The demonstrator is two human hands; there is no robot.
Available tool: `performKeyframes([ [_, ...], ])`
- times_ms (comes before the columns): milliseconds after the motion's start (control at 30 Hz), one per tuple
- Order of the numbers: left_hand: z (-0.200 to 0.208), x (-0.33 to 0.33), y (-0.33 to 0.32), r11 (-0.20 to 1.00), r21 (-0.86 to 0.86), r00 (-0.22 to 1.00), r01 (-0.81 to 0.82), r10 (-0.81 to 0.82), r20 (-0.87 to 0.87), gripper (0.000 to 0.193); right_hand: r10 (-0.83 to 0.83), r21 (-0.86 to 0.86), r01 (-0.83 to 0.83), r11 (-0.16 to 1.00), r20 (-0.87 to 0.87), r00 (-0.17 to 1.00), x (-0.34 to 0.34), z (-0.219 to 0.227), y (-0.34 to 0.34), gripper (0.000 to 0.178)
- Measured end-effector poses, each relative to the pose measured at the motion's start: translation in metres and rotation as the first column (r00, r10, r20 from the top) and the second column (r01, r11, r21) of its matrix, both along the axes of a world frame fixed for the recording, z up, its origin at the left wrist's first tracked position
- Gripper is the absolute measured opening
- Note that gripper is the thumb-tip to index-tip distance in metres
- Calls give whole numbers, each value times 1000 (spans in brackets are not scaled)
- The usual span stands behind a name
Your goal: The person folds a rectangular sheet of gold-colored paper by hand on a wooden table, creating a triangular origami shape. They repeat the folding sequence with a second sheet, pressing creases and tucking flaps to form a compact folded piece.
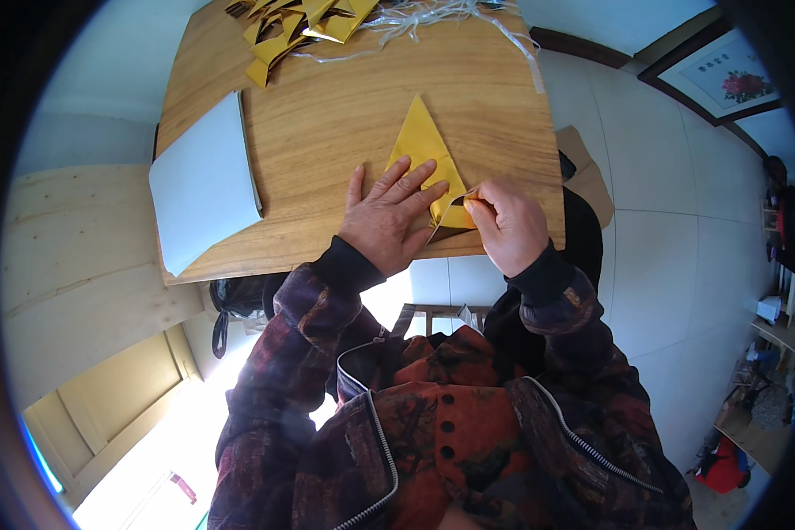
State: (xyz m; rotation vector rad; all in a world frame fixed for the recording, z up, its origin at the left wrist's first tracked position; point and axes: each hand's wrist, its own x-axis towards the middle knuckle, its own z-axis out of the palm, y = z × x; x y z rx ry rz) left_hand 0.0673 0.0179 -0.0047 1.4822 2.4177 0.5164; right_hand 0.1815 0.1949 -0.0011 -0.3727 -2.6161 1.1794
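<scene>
A sheet of gold paper (pixel 423 133), folded to a long point, lies on the wooden table close to its front edge. The point faces away from me. My left hand (pixel 389 209) rests flat on the paper's left side, fingers spread. At the lower right corner, my right hand (pixel 509 221) pinches a lifted flap of the same paper between thumb and forefinger. Beneath that flap the paper's darker inner side shows.
Folded gold paper pieces (pixel 278 46) are heaped at the table's far left, beside tangled clear plastic strips (pixel 433 16). A white stack of sheets (pixel 205 181) lies at the left edge. Cluttered shelves (pixel 779 331) stand far right, beyond the tiled floor (pixel 654 256).
</scene>
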Motion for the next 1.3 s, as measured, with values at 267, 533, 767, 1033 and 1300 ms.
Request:
performKeyframes([
  [267, 0, -4, -2, 998, -42, 997, 55, -57, -52, 58, -55, 137, 60, 989, -38, 998, -9, -2, -8, 12],
  [533, 5, -3, -2, 998, -55, 999, 43, -43, 9, 64, -18, -148, -4, 989, -150, 989, 6, 2, -7, 7],
  [767, 3, -4, -4, 998, -29, 999, 54, -54, -8, 64, 108, -200, -137, 970, -150, 983, 16, 4, -3, 5],
  [1033, 3, -4, -2, 999, -22, 999, 44, -44, -10, 63, -18, -194, 27, 981, 48, 999, 1, 7, -4, 7],
  [1300, 4, -5, -3, 997, -45, 998, 62, -62, -2, 64, -62, 80, 71, 994, -120, 991, -12, -4, -15, 8],
])
